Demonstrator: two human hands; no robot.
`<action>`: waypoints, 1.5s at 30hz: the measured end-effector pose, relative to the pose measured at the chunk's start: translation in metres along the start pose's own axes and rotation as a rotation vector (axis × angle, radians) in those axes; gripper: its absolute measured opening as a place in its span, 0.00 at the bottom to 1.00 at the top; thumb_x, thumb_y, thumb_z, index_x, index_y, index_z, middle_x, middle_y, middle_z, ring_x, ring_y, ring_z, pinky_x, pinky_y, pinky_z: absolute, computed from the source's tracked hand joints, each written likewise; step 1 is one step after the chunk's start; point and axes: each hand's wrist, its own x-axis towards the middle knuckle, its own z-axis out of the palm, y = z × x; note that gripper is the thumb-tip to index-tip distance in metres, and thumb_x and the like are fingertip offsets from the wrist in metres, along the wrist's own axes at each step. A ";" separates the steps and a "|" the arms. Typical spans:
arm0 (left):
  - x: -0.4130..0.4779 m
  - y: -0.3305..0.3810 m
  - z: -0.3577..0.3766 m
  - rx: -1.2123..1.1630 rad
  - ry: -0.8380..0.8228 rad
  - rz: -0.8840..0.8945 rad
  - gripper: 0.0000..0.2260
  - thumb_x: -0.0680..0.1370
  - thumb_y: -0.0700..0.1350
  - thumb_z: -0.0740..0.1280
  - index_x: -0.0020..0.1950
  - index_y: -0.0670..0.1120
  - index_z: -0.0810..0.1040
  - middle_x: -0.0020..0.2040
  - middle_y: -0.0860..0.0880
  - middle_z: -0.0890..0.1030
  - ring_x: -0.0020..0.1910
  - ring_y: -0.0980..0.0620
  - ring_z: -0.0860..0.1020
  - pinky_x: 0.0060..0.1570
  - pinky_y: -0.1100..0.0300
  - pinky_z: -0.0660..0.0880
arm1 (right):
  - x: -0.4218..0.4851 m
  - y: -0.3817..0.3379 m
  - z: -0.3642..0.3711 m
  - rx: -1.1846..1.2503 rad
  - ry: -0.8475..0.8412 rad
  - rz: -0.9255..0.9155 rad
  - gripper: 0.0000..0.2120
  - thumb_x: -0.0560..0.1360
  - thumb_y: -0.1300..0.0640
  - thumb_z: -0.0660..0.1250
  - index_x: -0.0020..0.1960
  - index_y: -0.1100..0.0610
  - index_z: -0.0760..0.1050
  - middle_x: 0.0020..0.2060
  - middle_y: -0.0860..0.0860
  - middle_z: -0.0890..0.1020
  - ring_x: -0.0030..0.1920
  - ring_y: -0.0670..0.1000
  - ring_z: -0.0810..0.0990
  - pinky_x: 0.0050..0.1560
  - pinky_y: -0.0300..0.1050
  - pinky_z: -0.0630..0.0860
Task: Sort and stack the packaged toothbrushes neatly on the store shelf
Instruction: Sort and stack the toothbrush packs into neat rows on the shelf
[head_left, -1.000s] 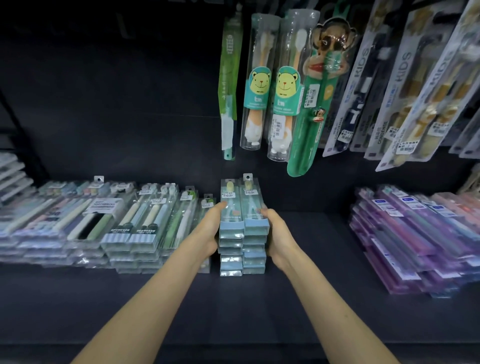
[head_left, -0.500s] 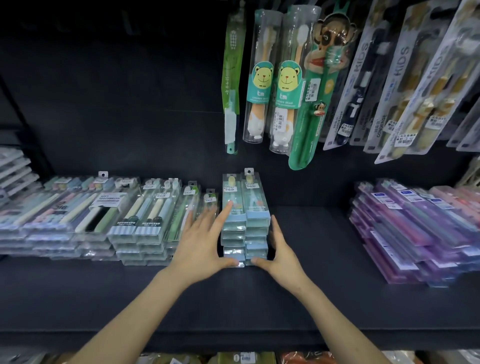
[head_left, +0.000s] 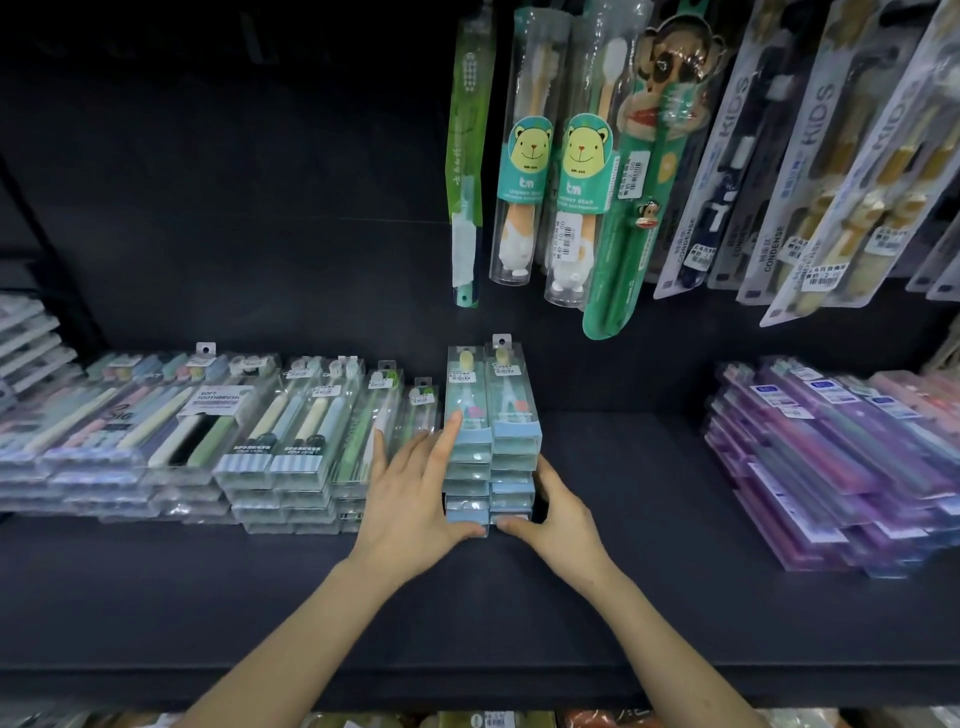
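Two side-by-side stacks of light-blue boxed toothbrushes (head_left: 491, 447) stand on the dark shelf (head_left: 623, 571), at its middle. My left hand (head_left: 415, 499) lies against the stacks' left side with straight, spread fingers, the index finger on the top box and the thumb at the bottom front corner. My right hand (head_left: 558, 519) presses the right side, its thumb on the lowest box's front and its fingers hidden behind the stack.
Stacks of clear-packed toothbrushes (head_left: 218, 441) fill the shelf to the left, close to my left hand. Purple packs (head_left: 841, 467) are piled at the right. Kids' toothbrushes (head_left: 571, 197) hang above. Bare shelf lies between the blue stacks and the purple packs.
A second ago both hands gripped the upper boxes from the sides. They have since slid down to the base of the stacks and opened, and the view has tilted down.
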 end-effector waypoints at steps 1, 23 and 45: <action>-0.002 0.000 0.002 0.045 0.014 0.018 0.65 0.56 0.64 0.79 0.77 0.52 0.37 0.60 0.44 0.79 0.63 0.43 0.76 0.70 0.36 0.56 | 0.000 0.000 0.000 -0.018 -0.004 -0.007 0.41 0.70 0.56 0.75 0.76 0.44 0.57 0.64 0.37 0.74 0.64 0.38 0.72 0.62 0.33 0.69; 0.006 0.007 0.014 -0.518 0.075 -0.258 0.51 0.71 0.49 0.75 0.66 0.77 0.35 0.70 0.51 0.70 0.63 0.53 0.74 0.55 0.60 0.72 | 0.009 -0.006 0.001 -0.046 0.063 0.001 0.36 0.71 0.52 0.74 0.74 0.45 0.61 0.63 0.41 0.74 0.62 0.41 0.72 0.59 0.38 0.70; 0.024 -0.001 -0.001 -0.591 -0.130 -0.305 0.35 0.76 0.48 0.69 0.77 0.56 0.53 0.47 0.50 0.70 0.43 0.51 0.73 0.52 0.48 0.75 | 0.007 -0.017 -0.008 0.102 0.051 -0.045 0.39 0.78 0.60 0.66 0.78 0.44 0.44 0.59 0.25 0.65 0.52 0.18 0.65 0.50 0.16 0.62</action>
